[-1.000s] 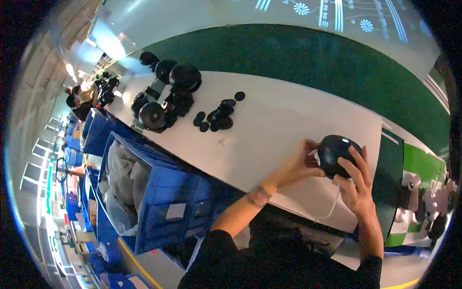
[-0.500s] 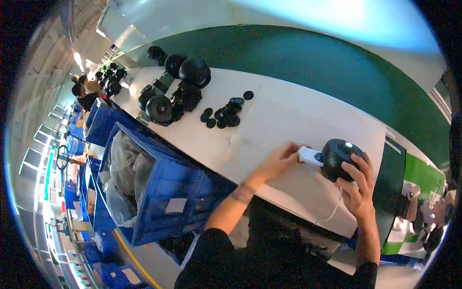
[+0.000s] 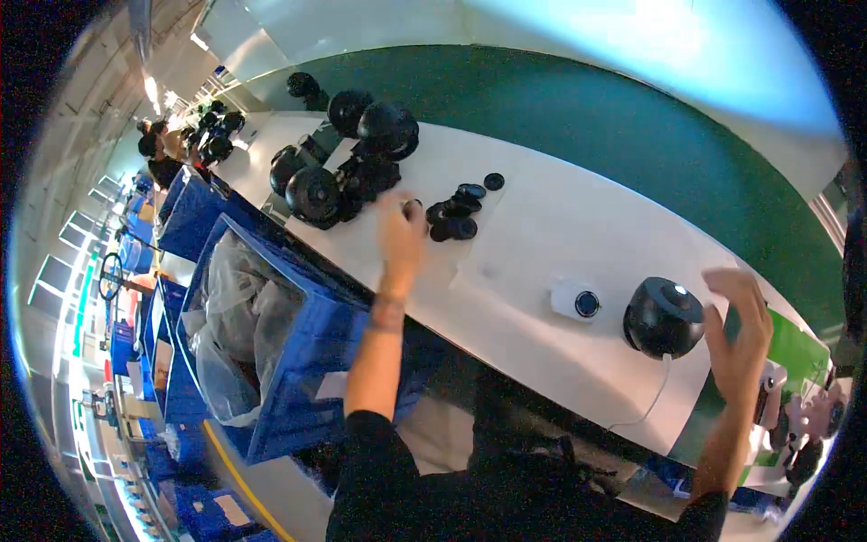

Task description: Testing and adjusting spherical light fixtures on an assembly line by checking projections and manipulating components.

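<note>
My left hand [image 3: 402,239] is over the table at the near side of a cluster of small black discs [image 3: 453,215]. Its fingers are smeared by motion around one dark disc [image 3: 413,210], and whether they grip it cannot be made out. My right hand [image 3: 742,316] is raised at the right with fingers apart, holding nothing, just beside a rounded black device [image 3: 664,318]. That device stands on the table with a white cable [image 3: 655,402] running from its base toward the near edge. Left of it lies a small white block [image 3: 569,296] with a round dark lens-like part [image 3: 587,304].
Round black housings [image 3: 386,129] and dark parts crowd the table's far left. A blue crate [image 3: 302,361] of clear plastic bags stands against the near left edge. A green wall panel [image 3: 578,108] borders the far side. Co-workers [image 3: 163,158] are in the distance. A green-and-white surface [image 3: 795,348] lies at far right.
My left hand has left the white block and swung left to the black discs. My right hand has let go of the black device and moved right. The white block now lies on the table.
</note>
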The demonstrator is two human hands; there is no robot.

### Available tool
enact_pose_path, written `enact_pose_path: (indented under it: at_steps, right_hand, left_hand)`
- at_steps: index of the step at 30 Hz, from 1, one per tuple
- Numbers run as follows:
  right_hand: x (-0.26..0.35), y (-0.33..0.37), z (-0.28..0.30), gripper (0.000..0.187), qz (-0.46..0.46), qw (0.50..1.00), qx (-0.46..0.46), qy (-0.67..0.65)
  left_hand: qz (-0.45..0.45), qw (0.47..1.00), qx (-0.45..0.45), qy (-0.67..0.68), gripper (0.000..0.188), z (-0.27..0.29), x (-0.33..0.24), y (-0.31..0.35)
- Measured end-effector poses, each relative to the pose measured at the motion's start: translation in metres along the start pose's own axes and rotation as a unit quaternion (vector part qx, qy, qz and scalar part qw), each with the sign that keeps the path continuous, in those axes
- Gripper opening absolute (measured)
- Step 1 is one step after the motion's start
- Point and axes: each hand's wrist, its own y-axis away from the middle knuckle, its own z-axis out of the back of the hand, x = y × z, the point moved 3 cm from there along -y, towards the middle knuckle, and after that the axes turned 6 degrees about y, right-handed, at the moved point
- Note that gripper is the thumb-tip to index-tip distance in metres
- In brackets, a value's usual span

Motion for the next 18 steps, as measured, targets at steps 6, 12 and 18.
enact_pose_path:
  at_steps: [6, 12, 18]
  right_hand:
    - [0.062, -0.107, -0.123, 0.035, 0.107, 0.959, 0.245, -0.091]
    - [0.11, -0.123, -0.274, 0.041, 0.05, 0.927, 0.372, -0.021]
    - [0.11, -0.117, -0.322, 0.047, -0.003, 0.951, 0.307, 0.033]
  left_hand:
    - [0.067, 0.942, 0.025, -0.329, 0.05, 0.006, 0.075, -0.086]
    - [0.08, 0.937, 0.021, -0.339, 0.046, 0.003, 0.088, -0.088]
    - [0.057, 0.938, 0.058, -0.337, 0.046, 0.007, 0.07, -0.089]
